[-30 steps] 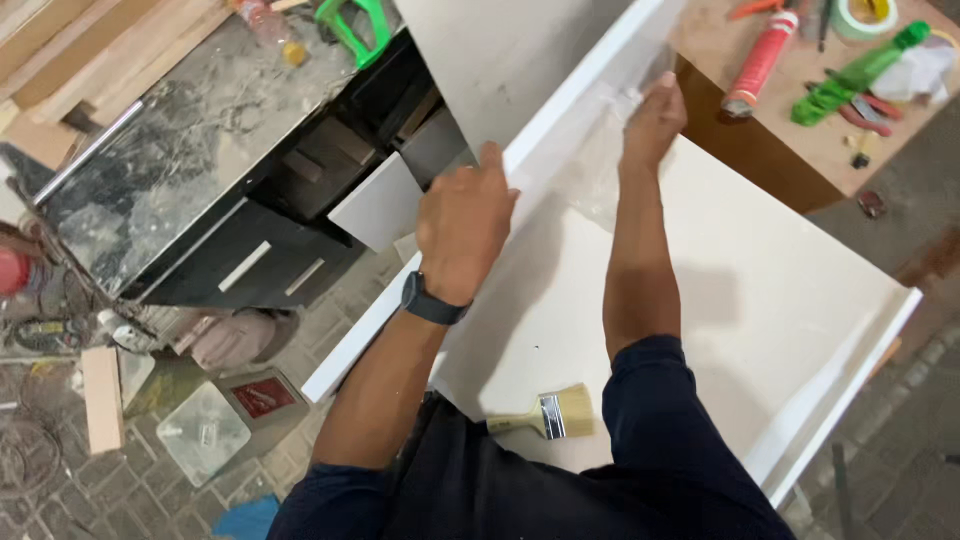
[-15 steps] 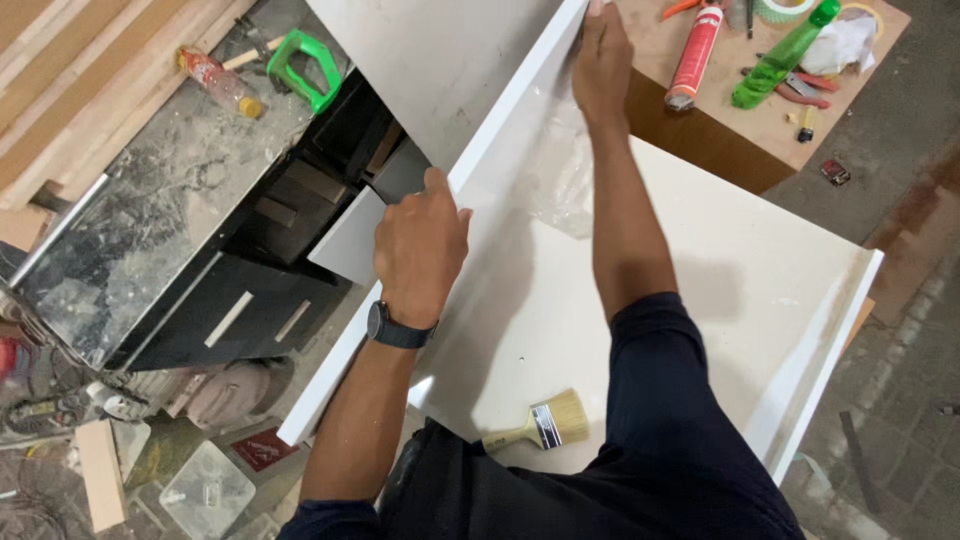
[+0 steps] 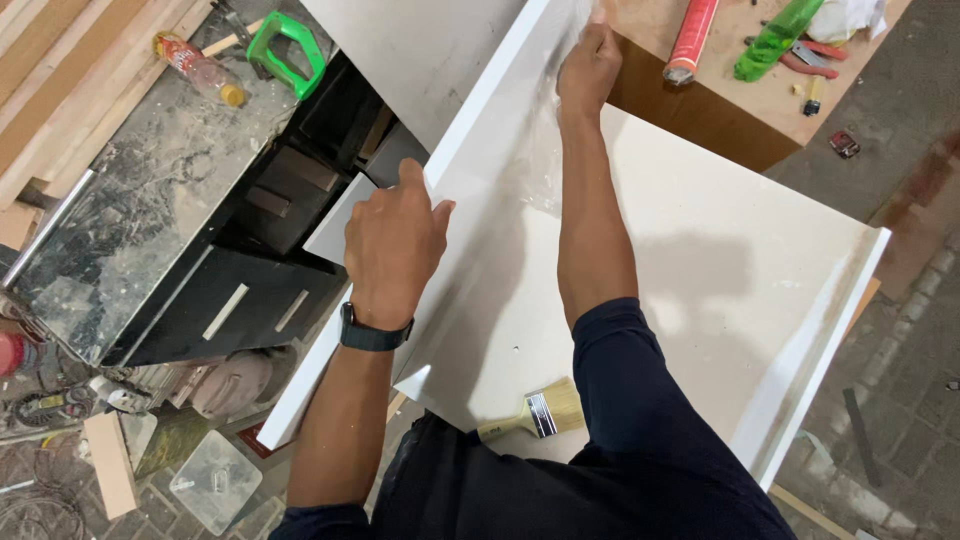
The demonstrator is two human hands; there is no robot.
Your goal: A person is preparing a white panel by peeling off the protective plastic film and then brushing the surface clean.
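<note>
The left hand (image 3: 393, 243) rests loosely curled on the white board's raised side wall (image 3: 470, 170). Beyond it, the right hand's (image 3: 588, 68) grip pinches clear film (image 3: 545, 150) on that wall.

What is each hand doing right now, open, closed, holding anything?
Left hand: loosely curled, fingers on the raised edge of the white flat panel.
Right hand: closed, pinching the clear plastic film.

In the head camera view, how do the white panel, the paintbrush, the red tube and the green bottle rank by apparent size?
1. white panel, by far the largest.
2. red tube and green bottle: alike, both cut off by the frame edge, so unranked.
3. paintbrush, partly hidden by the person's body, so unsure.
</note>
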